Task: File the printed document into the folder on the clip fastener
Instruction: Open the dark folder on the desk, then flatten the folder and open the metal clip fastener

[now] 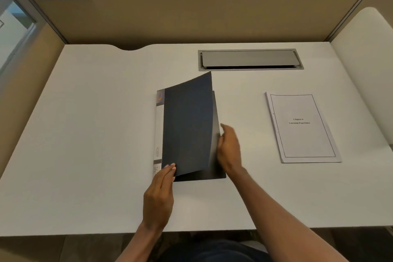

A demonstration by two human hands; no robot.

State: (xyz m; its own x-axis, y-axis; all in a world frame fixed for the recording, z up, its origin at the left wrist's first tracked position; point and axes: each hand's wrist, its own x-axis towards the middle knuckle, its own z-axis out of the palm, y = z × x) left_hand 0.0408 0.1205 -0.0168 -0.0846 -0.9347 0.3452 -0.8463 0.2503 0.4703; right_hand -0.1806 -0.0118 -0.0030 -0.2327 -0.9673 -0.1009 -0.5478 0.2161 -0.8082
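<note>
On the white bench (95, 134), the left hand (158, 195) pinches the near corner of the dark folder (187, 125). The right hand (228, 147) grips its bending cover at the free edge. Well apart on the right lies the printed document (302, 127), probably light and floppy; take its edge.
</note>
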